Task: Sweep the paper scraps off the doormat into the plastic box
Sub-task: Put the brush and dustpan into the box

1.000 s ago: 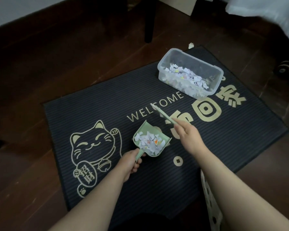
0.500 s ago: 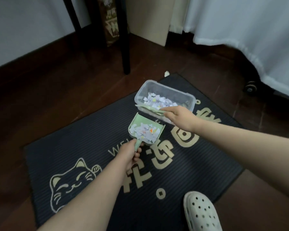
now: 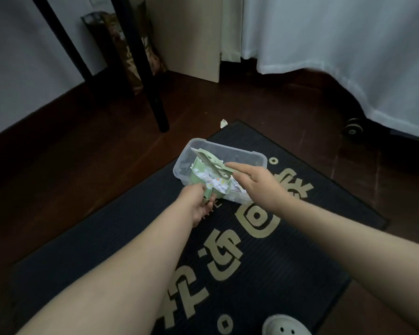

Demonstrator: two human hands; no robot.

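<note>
A clear plastic box stands on the far part of the dark doormat. My left hand grips the handle of a green dustpan, which is tipped up over the box's near-left wall. White and coloured paper scraps lie in the pan's mouth and in the box. My right hand holds a small green brush whose head reaches over the dustpan and into the box.
A stray paper scrap lies on the wooden floor just beyond the mat's far corner. A black furniture leg stands behind the box. A white curtain and a caster wheel are at the right; a white shoe is at the bottom.
Both hands have moved forward from the mat's middle to the box. The dustpan, level with scraps before, is now tilted over the box, with the brush above it.
</note>
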